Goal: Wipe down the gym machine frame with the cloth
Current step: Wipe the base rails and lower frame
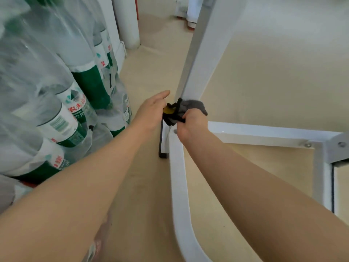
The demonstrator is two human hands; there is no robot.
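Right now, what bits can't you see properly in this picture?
Head view only:
- The left hand's fingertips: hidden behind the cloth and the yellow thing beside it.
- The right hand's fingers: curled under, out of sight.
- The frame joint being wiped: covered by cloth and hands.
- The water bottles' labels: blurred, wrapped in plastic.
- The frame upright's top: cut off by the upper edge.

Blurred Chinese characters on bottle labels (pixel 75 108), illegible

two hands (pixel 151 110), one cloth (pixel 186 108), one frame (pixel 200 59)
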